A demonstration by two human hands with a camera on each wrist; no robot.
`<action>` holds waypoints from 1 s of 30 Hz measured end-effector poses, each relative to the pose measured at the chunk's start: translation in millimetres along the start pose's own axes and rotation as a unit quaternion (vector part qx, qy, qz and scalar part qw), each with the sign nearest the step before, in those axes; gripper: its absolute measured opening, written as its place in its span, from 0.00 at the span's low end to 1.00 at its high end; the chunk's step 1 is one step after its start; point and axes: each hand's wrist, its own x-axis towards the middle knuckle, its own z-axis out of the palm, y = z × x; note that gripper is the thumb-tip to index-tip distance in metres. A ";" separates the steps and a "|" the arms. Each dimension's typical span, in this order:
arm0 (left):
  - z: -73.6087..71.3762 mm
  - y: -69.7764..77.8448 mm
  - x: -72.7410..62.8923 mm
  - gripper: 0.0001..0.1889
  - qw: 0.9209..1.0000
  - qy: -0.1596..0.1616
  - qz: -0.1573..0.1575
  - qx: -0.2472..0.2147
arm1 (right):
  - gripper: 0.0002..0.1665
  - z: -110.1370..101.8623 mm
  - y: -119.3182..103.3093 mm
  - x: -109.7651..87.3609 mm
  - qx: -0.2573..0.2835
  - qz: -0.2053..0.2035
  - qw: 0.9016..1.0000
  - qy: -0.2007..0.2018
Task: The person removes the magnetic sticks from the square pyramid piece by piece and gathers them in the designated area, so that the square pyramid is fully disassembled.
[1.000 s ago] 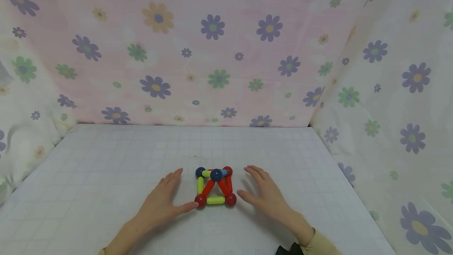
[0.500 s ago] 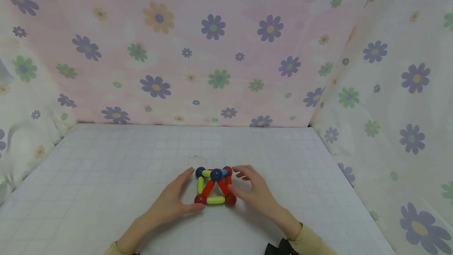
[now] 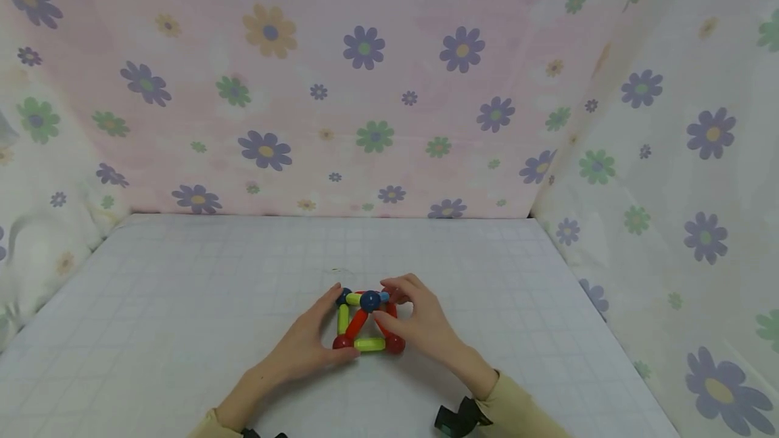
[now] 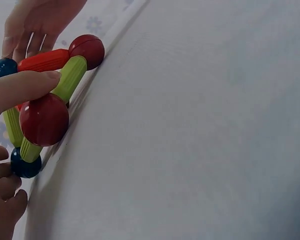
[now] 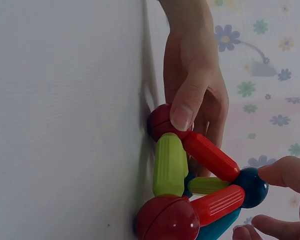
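Grip: the left hand [image 3: 307,340] held the ball-and-rod frame [image 3: 358,323] by its left side, thumb on the near-left red ball [image 3: 342,341] and fingers at the far-left blue ball [image 3: 346,295]; the right hand [image 3: 420,322] curved loosely about the right side, thumb well apart from fingers, and whether it touched could not be told. Nearest, the beige sleeves [image 3: 517,407] were cut off by the lower edge, and the black objects [image 3: 456,421] at the wrists showed only partly. The frame stood between the hands on the white, faintly gridded tabletop [image 3: 182,303]. Its top blue ball [image 3: 370,301] was plainly visible; the right thumb covered part of a red rod, and the right fingers hid most of the far-right red ball. Beyond lay a mark [image 3: 337,270], too small to identify. Farthest, a flowered cloth [image 3: 420,147] ran out of view above
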 end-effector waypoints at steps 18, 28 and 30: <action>-2.4 -2.5 1.5 0.57 0.999 -0.020 -0.011 -0.024 | 0.16 10.6 -10.9 15.1 -0.020 0.030 0.999 -0.015; -3.2 -5.5 1.6 0.58 0.999 -0.015 0.002 -0.029 | 0.14 16.6 -8.4 19.3 -0.025 0.044 0.998 -0.028; -3.4 -5.5 1.7 0.58 1.000 -0.013 0.004 -0.026 | 0.14 18.0 -9.5 20.1 -0.039 0.041 0.998 -0.027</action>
